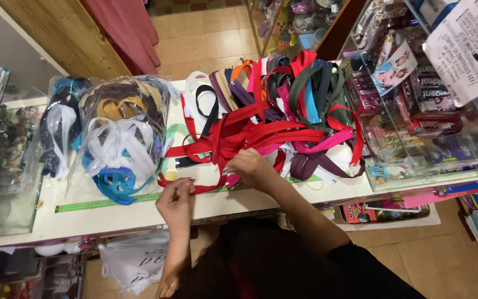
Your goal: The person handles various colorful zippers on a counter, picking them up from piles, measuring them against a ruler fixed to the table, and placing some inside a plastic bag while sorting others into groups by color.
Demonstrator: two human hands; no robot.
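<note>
A white tabletop [217,202] is running across the middle of the frame from the left edge to the right; a glass display case [432,111] packed with small packets is standing on its right end, filling the upper right of the frame, and another glass case [1,160] is sitting at the far left; a heap of zippers [283,105] in red, pink, purple, black, blue, green and orange is sprawling over the upper centre of the tabletop; just left of the heap, clear plastic bags [117,127] holding white, blue and brown zippers are lying bunched together; a white plastic bag [134,260] is hanging below the tabletop's near edge at lower left; a green measuring tape [106,203] is lying flat along the near edge, its right part running under the heap; a red zipper [208,187] is stretching along the tape between the two hands, at the centre of the frame; the right hand [253,166] is pressing down with curled fingers on the red zipper's right part at the edge of the heap; the left hand [175,196] is pinching the zipper's left end between thumb and fingertips, just above the tape.
</note>
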